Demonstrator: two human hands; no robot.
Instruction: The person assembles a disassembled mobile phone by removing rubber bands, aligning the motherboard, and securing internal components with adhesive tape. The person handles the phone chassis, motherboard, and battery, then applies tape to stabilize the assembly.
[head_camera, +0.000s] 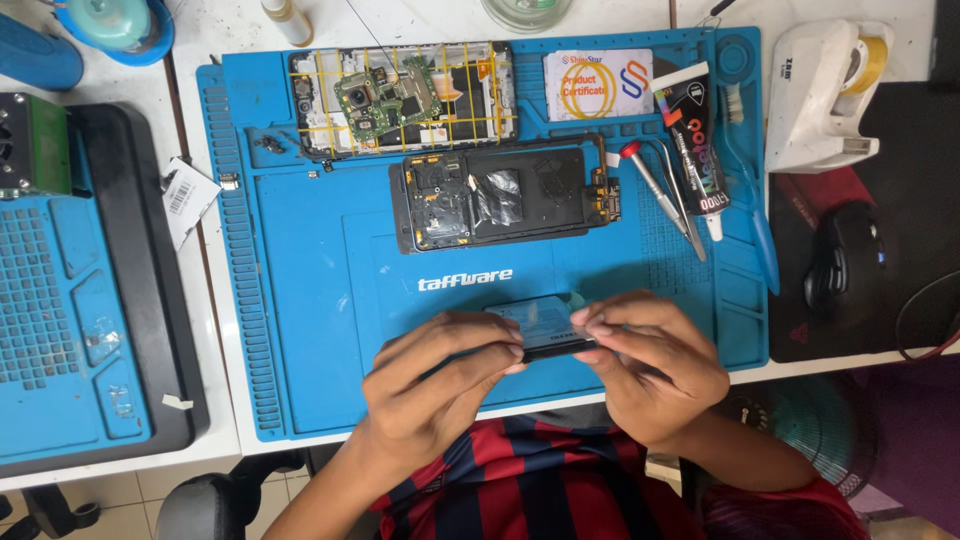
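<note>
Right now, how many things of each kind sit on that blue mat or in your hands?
Opened phone bodies: 2
Flat phone part held by left hand and right hand: 1
Glue tubes: 1
Tweezers: 1
Screwdrivers: 1
Cards: 1
Total: 7

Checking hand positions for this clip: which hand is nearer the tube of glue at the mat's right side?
Right. The right hand lies below the tube of glue, slightly to its left; the left hand is farther left along the phone battery.
</note>
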